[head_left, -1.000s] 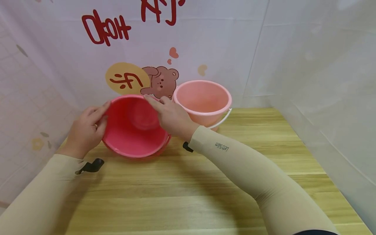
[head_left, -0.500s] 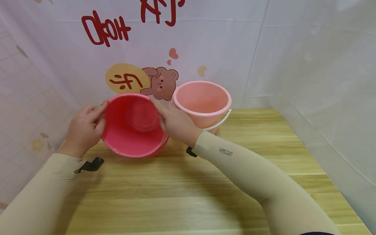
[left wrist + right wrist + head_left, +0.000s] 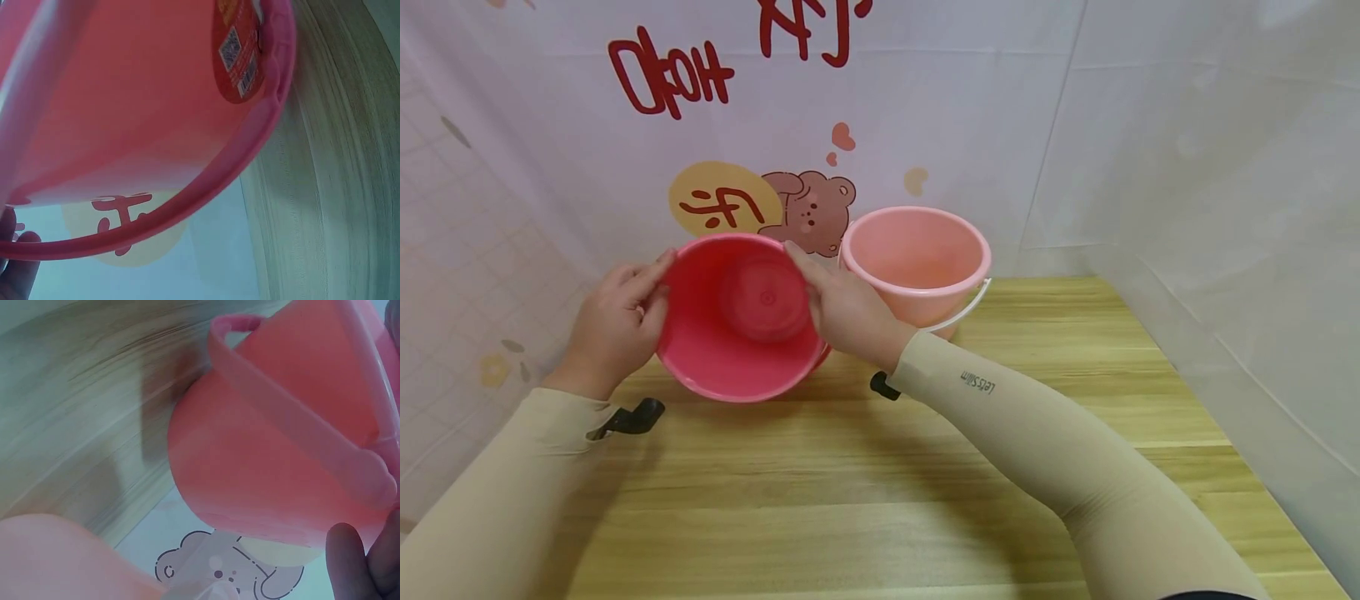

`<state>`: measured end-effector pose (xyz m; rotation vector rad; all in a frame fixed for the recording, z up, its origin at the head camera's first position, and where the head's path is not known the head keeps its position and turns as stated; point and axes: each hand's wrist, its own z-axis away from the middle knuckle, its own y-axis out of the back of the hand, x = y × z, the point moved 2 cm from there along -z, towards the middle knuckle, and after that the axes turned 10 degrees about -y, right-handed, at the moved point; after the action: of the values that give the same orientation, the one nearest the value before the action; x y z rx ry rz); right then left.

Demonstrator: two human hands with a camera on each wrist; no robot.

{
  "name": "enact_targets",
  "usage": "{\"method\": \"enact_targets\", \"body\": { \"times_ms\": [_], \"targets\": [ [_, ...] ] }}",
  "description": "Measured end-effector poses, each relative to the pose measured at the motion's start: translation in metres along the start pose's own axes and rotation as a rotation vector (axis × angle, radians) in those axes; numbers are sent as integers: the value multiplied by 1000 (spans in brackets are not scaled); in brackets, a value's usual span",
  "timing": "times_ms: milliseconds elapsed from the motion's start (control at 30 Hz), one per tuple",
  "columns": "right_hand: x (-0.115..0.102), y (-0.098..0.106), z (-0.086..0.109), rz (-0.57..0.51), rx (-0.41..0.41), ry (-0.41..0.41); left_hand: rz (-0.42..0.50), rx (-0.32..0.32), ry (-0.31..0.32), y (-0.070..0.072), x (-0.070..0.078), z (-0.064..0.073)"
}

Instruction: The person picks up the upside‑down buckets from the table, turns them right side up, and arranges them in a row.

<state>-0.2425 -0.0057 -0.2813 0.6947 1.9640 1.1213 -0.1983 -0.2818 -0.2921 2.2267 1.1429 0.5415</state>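
A bright pink-red bucket is tilted with its mouth toward me, left of centre in the head view; its round inner bottom shows. My left hand grips its rim on the left, thumb on the near side. On the opposite side, my right hand holds the rim, index finger stretched along the top. The right wrist view shows the bucket's pink handle lying across its outer wall. In the left wrist view, a red label with printed codes is stuck to the outside near the rim.
A pale pink bucket with a white handle stands upright just right of my right hand. Behind both, a white printed cloth hangs at the back edge of the wooden table. More cloth lines the sides.
The red bucket has tipped further toward me, so more of its bottom shows. My right hand has shifted slightly right with the rim. The pale bucket has stayed put.
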Motion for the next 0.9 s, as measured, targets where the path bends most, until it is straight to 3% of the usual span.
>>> {"method": "enact_targets", "body": {
  "times_ms": [200, 433, 667, 900],
  "targets": [
    [-2, 5, -2, -78, -42, -98, 32, -7, 26, 3, 0, 0],
    [-1, 9, -4, -185, -107, -216, 136, -32, 92, 5, 1, 1],
    [2, 8, -2, -273, -109, -212, 126, -39, 129, 5, 3, -4],
    [1, 3, 3, -342, -149, -163, 134, -127, 206, 9, 5, -11]
  ]
}}
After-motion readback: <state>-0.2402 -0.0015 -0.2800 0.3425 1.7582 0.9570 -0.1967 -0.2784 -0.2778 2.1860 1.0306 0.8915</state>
